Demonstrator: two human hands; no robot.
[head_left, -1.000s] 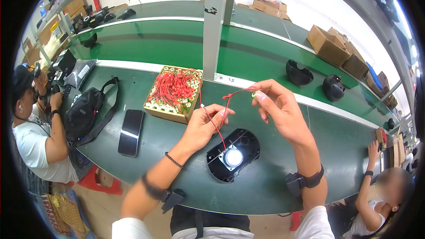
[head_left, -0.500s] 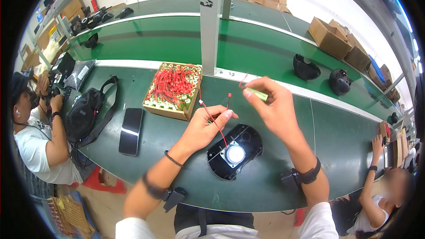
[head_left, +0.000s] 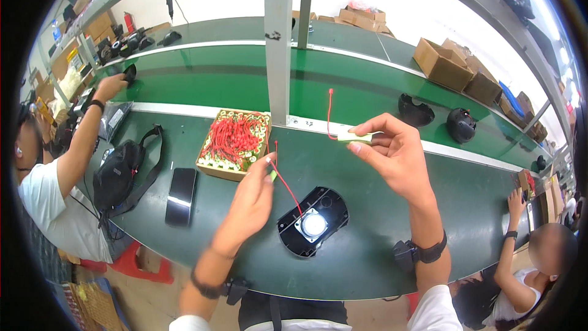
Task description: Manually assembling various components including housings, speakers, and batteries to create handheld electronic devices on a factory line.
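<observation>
My right hand (head_left: pixel 398 159) pinches a light green battery cell (head_left: pixel 355 138) between thumb and fingers. From its end a thin red wire (head_left: pixel 329 113) rises to a small red plug. My left hand (head_left: pixel 250 199) is closed beside the battery box, with a bit of another green battery cell (head_left: pixel 273 175) showing at its fingertips. Below lies a black plastic shell (head_left: pixel 334 202) with a round part (head_left: pixel 313 225) glowing white in it. A red wire (head_left: pixel 286 188) runs from this part up to a white connector at my left fingertips.
An open cardboard box (head_left: pixel 229 175) holds many green cells with red wires. To its left lie a black phone (head_left: pixel 181 196) and a black bag (head_left: pixel 116 171). Black shells (head_left: pixel 416 110) sit on the green belt (head_left: pixel 214 79) beyond a metal post (head_left: pixel 277 43). People work on both sides.
My left hand has moved left, closer to the battery box. My right hand has turned, and its cell's wire now stands upright. The person at left has reached out to a black shell.
</observation>
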